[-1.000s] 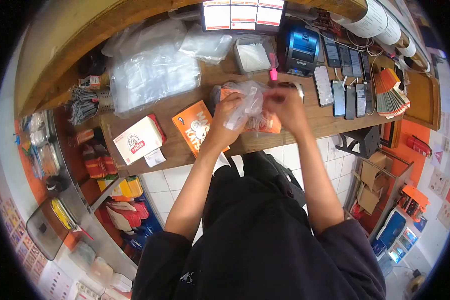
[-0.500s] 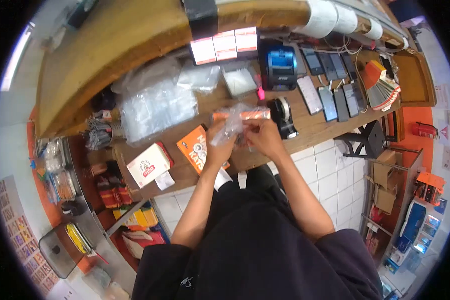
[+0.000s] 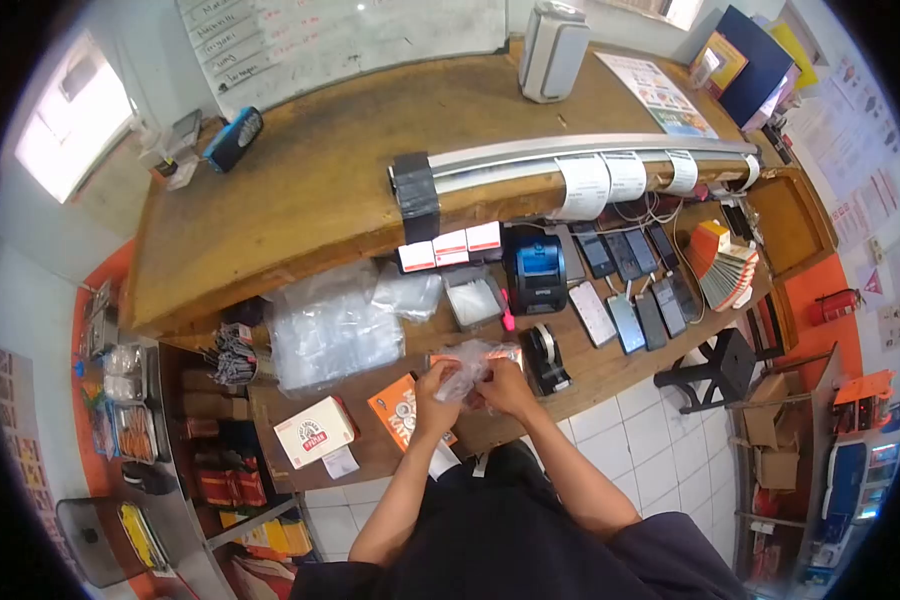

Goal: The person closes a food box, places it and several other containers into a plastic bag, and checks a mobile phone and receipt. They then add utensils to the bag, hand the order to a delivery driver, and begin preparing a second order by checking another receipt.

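Crumpled clear plastic (image 3: 460,372) is between my two hands over the front of the wooden desk. My left hand (image 3: 436,398) has its fingers closed on the plastic's left side. On the right side, my right hand (image 3: 505,390) pinches at the plastic; what lies between its fingertips is too small to make out. Behind the hands an orange box (image 3: 510,353) lies partly hidden. An orange printed packet (image 3: 394,408) rests left of my left hand, and a black tape dispenser (image 3: 547,360) stands right of my right hand.
Clear bags (image 3: 335,335) and a white box (image 3: 314,432) lie at the left. Behind are a small tray (image 3: 473,300) and a black printer (image 3: 537,275). Several phones (image 3: 626,322) and a fanned stack (image 3: 725,270) lie right. A raised shelf (image 3: 320,160) spans the back.
The view has tilted up, so the desk and hands sit lower in the picture and the whiteboard and shelf top show. Both hands remain at the plastic.
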